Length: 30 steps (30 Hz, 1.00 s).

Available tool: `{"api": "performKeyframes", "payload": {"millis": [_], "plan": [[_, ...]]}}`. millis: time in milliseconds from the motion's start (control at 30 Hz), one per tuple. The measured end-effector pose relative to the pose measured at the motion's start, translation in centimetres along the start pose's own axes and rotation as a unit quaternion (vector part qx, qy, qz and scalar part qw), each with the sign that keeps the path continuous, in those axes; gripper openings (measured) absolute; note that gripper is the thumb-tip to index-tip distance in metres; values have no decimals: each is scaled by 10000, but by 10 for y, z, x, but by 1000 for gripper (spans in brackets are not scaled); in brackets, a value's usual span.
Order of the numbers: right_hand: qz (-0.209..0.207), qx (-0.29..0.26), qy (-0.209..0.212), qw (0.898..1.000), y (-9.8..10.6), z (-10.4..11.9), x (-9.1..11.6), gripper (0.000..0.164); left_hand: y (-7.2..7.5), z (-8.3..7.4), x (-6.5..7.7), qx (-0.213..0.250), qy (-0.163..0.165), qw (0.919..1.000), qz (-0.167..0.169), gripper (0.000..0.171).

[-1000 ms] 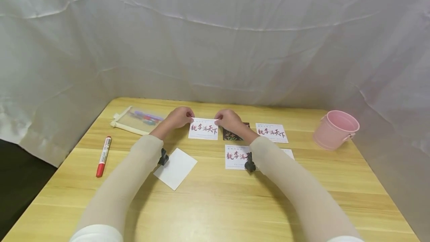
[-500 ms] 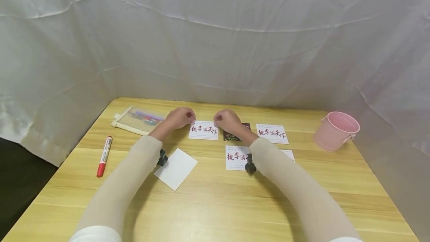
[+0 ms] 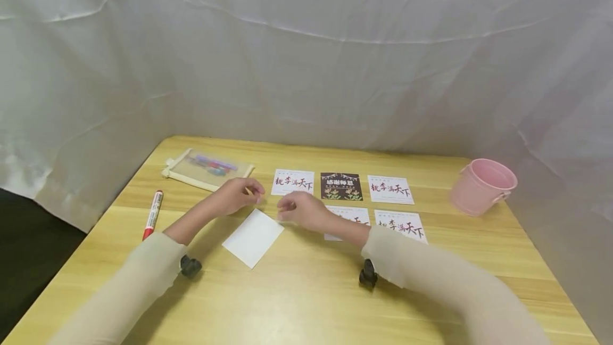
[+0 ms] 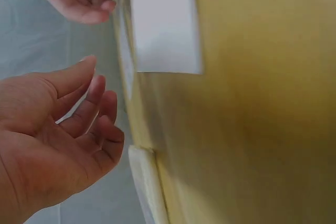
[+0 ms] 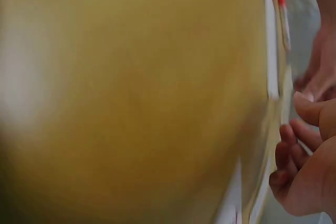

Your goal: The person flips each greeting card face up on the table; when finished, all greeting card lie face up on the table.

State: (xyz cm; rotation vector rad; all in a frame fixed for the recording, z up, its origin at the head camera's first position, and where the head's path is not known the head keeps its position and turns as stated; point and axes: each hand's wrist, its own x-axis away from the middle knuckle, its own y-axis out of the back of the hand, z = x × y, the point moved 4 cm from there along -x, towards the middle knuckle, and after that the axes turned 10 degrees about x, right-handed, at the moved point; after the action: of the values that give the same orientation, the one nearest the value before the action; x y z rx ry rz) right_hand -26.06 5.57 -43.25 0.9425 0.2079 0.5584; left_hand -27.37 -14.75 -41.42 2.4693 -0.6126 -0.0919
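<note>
My left hand (image 3: 237, 197) hovers at the far left of a blank white card (image 3: 253, 238), fingers loosely bent with nothing between them. Facing it, my right hand (image 3: 306, 211) hangs near that card's right corner, also holding nothing. Behind the right hand lies a white card with red lettering (image 3: 293, 181). A black card with flowers (image 3: 341, 186) and another white lettered card (image 3: 390, 189) continue that row. Two more lettered cards form a nearer row, the left one (image 3: 351, 213) partly covered by my right forearm. In the left wrist view the blank card (image 4: 165, 24) lies flat below both hands.
A mesh pouch (image 3: 208, 169) with pens lies at the back left. A red-and-white marker (image 3: 154, 212) sits near the left edge, partly behind my left sleeve. At the right stands a pink bucket (image 3: 481, 188). A grey curtain (image 3: 306, 68) hangs behind the wooden table (image 3: 297, 292).
Both hands have let go of the upper-left lettered card, which stays on the table. They have come nearer and to the left, to the blank card; the black card is now uncovered.
</note>
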Motion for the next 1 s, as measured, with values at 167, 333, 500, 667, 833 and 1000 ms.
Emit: {"api": "performKeyframes", "payload": {"millis": [167, 333, 500, 667, 833, 1000], "plan": [[-125, 766, -55, 9970, -18, 11, 13, 33, -6, 9, 11, 47, 209, 9994, 275, 25], [-303, 1230, -22, 9919, -24, 15, 16, 34, -10, 13, 14, 4, 384, 9986, 367, 27], [-350, 1268, -86, 9913, -25, 16, 18, 34, -11, 12, 14, 140, 468, 9978, 440, 27], [-350, 1224, -102, 9918, -26, 17, 19, 34, -8, 14, 18, 719, 469, 9949, 537, 20], [-332, 1143, -71, 9929, -26, 15, 19, 30, -5, 15, 22, 1314, 505, 9878, 671, 17], [-346, 1140, -73, 9928, -26, 15, 19, 29, -7, 15, 24, 1033, 371, 9918, 660, 25]]}}
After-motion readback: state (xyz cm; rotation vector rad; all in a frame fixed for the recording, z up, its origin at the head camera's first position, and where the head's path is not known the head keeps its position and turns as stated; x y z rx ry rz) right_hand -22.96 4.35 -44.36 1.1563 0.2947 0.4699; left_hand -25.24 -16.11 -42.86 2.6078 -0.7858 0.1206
